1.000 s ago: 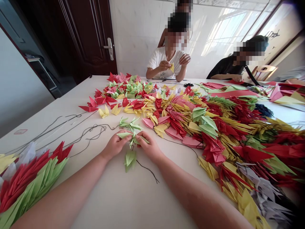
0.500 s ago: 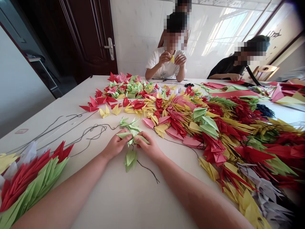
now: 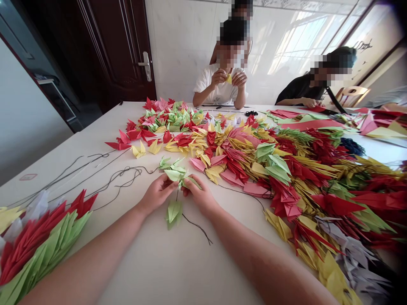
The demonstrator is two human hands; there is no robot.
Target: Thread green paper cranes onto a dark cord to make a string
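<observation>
Both my hands meet above the table's middle, pinching green folded paper (image 3: 175, 175). My left hand (image 3: 156, 193) has its thumb and fingers closed on the paper's left side. From the right, my right hand (image 3: 201, 195) grips the same cluster, its fingertips partly hidden behind the paper. Another green folded piece (image 3: 174, 212) hangs on the dark cord just below my hands. A loose cord end (image 3: 200, 228) lies to the lower right of that piece. Just behind my hands, more green paper points (image 3: 165, 162) touch the cord running left.
Heaped red, yellow, pink and green folded paper (image 3: 241, 156) covers the table's (image 3: 159, 262) right and far parts. A red, green and white bundle (image 3: 34, 237) lies at left, near dark cords (image 3: 127, 171). Across the table, a person (image 3: 219, 87) holds yellow paper; another (image 3: 305, 91) sits farther right.
The green paper between my hands has turned, and a broad pale face now points up and left. My left hand has shifted slightly right with its fingers more curled.
</observation>
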